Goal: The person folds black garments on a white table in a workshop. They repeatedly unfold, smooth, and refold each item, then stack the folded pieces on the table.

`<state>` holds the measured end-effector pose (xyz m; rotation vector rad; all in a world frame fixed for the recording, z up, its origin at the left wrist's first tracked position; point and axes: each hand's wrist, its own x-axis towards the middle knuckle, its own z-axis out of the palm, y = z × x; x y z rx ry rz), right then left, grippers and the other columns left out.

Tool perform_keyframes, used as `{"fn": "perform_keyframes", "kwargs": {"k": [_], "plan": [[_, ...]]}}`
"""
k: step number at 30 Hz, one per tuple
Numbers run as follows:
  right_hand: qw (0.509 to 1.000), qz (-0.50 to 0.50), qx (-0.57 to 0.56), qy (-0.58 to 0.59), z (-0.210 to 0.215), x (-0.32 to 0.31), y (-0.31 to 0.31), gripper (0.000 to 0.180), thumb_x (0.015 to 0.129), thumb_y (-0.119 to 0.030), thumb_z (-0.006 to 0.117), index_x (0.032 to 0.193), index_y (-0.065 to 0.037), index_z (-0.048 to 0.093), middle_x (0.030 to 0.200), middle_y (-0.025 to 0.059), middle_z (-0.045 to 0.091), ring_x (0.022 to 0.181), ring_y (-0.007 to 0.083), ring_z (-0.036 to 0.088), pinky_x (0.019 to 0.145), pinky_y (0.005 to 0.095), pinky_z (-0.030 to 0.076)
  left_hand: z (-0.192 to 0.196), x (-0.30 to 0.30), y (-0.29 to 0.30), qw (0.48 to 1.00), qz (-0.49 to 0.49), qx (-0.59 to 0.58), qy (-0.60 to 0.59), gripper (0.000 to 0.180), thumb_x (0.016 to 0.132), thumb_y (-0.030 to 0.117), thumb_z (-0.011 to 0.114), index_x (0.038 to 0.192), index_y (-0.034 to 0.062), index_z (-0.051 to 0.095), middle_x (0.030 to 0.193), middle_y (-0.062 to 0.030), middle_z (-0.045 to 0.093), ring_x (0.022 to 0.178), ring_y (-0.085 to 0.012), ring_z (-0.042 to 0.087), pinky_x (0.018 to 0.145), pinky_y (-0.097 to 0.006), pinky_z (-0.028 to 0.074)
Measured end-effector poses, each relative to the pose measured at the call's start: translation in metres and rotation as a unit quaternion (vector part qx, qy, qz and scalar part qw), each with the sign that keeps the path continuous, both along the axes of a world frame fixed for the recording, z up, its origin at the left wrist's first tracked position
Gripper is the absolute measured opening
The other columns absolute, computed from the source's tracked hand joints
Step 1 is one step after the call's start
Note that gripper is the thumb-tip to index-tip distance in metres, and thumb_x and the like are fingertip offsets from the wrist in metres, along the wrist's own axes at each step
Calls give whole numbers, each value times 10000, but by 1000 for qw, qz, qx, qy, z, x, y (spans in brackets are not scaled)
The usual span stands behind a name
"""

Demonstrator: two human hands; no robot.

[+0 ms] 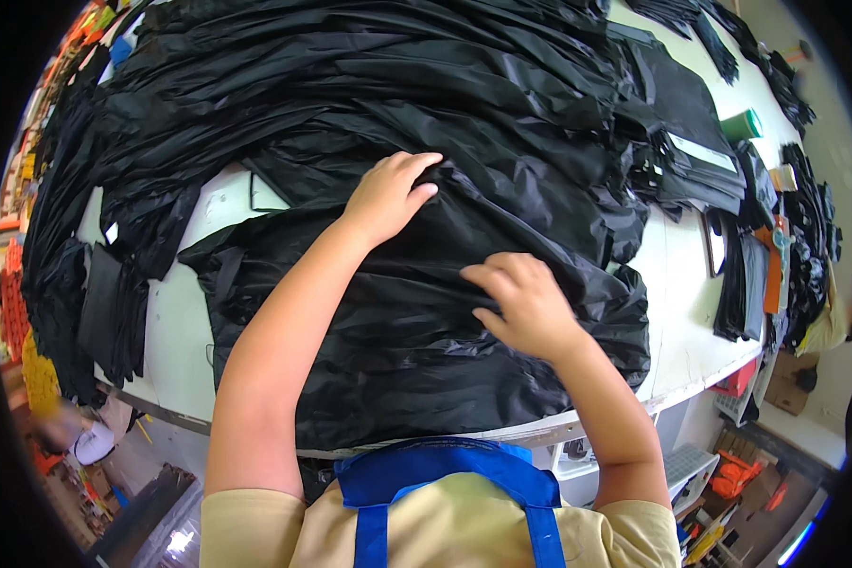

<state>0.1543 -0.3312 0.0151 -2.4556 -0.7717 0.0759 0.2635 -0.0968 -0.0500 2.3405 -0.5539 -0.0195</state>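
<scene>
Here, the black material (407, 303) lies rumpled on the white table (676, 284) — the right hand (525, 303) loosely parted, grasping nothing; whether the left hand (388, 201) pinches a fold, one cannot tell — and uneven tugging could bunch it.

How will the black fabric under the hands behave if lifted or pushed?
The fabric is probably floppy: it lies in loose folds and wrinkles. It may be slippery, given the sheen along its creases. Pushed from one side, it would likely bunch rather than slide flat, as it's already rumpled beside the right hand.
</scene>
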Motion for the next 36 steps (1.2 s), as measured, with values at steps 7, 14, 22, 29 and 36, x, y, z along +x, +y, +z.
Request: {"fn": "perform_keyframes", "kwargs": {"k": [7, 14, 22, 29, 36], "plan": [[993, -13, -105, 61, -70, 1, 16, 333, 718, -118, 690, 1034, -211, 632, 941, 53, 554, 967, 276, 533, 847, 432, 398, 17, -129, 254, 861, 479, 166, -35, 576, 840, 361, 655, 1316, 92, 474, 1242, -164, 540, 1157, -353, 498, 927, -459, 437], [919, 68, 256, 291, 4, -42, 148, 361, 823, -146, 690, 1134, -4, 573, 1094, 165, 574, 1008, 267, 591, 861, 363, 482, 19, -202, 199, 735, 414, -473, 257, 225, 863, 86, 604, 1081, 97, 549, 965, -24, 601, 868, -130, 584, 782, -314, 497], [792, -110, 454, 392, 8, -69, 184, 245, 887, -84, 584, 1110, 4, 533, 829, -13, 582, 730, 45, 512, 658, 194, 433, 112, -252, 124, 881, 290, -362, 91, 65, 859, 48, 650, 874, -9, 624, 808, 9, 602, 747, -64, 523, 691, -213, 426], [520, -61, 641, 561, 63, -89, 138, 270, 984, -116, 420, 1207, -5, 522, 1121, 135, 640, 978, 248, 653, 844, 408, 546, 147, -246, 92, 808, 246, -535, 30, 247, 860, 30, 648, 1080, -12, 543, 854, 0, 542, 746, -47, 481, 687, -188, 405], [531, -87, 692, 481, 79, -117, 112, 285, 989, -132, 422, 1236, -28, 520, 1161, 104, 623, 1037, 218, 609, 886, 370, 490, 120, -283, 26, 490, 158, -742, 429, 247, 901, 241, 634, 1034, 46, 563, 939, -81, 621, 776, -165, 611, 607, -299, 539]]}}
